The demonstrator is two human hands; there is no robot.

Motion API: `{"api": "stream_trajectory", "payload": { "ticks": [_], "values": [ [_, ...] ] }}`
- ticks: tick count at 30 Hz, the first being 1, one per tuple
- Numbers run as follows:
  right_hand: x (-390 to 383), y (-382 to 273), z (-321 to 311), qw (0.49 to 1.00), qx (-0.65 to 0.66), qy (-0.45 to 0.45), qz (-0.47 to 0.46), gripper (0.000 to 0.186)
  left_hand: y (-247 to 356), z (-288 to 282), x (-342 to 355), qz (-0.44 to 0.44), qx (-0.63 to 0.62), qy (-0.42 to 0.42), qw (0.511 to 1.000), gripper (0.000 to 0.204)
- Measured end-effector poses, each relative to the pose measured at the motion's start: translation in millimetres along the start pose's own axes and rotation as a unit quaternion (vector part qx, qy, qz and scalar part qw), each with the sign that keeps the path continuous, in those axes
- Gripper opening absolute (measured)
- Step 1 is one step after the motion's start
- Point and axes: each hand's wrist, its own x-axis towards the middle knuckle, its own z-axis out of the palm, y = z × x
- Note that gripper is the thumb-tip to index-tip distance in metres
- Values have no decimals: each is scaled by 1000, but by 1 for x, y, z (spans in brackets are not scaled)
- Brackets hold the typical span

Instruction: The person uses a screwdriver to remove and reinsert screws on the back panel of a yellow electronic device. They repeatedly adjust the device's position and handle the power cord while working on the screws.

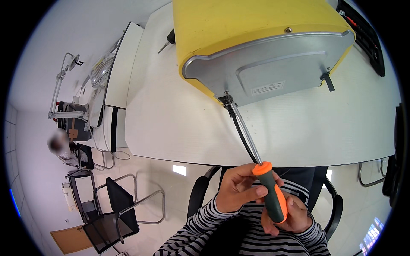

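Note:
A screwdriver (270, 193) with a dark green and orange handle slants up and away from me. Its long metal shaft reaches the lower left corner of a grey metal panel (282, 68) on a yellow box-shaped appliance (239, 17), beside a screw there. My left hand (239, 187) curls around the front of the handle near its orange collar, thumb along it. At the butt end, my right hand (294, 213) closes on the handle from the other side. A black cord (242, 135) hangs from the panel's corner next to the shaft, and a black foot (328, 81) sticks out at the right.
The appliance stands on a white table (171, 128). Behind its left side lies another dark-handled tool (170, 39); a black tool case (367, 40) sits far right. Several chairs (117, 202) and a seated person (64, 147) are to the left, near a jointed lamp arm (60, 83).

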Motion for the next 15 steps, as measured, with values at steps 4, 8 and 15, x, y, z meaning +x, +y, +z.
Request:
{"api": "stream_trajectory", "payload": {
  "ticks": [4,8,15],
  "values": [
    [-4,5,1,943,-284,87,-152,51,-2,4,1,0,33,52,998,31],
    [2,-6,7,714,-651,118,-231,54,-4,4,1,21,39,59,997,29],
    [-4,2,4,963,-239,73,-101,47,4,11,2,8,64,82,995,32]
  ]
}}
